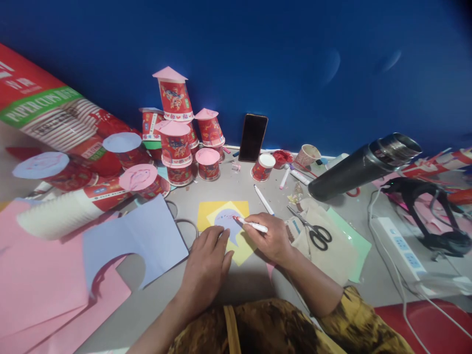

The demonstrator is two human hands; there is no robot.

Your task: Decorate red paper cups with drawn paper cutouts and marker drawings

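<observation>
My right hand (272, 239) is closed around a white marker (258, 227), its reddish tip touching a rounded pale-blue paper cutout (229, 221). Small red marks show on that cutout. Flat on the papers lies my left hand (208, 260), its fingers stretched out along the cutout's lower left edge. Beneath the cutout are yellow paper sheets (204, 208). Just beyond my right hand rests another white marker (263, 198). Black-handled scissors (319, 237) lie to the right on a beige cloth-like piece (337, 253).
Red paper cups (176, 147) with pink paper tops stand stacked at the back left. A phone (253, 137) leans upright against the blue wall. Blue paper (162, 241) and pink paper (40, 275) cover the left. A dark flask (354, 169) and a power strip (400, 246) are right.
</observation>
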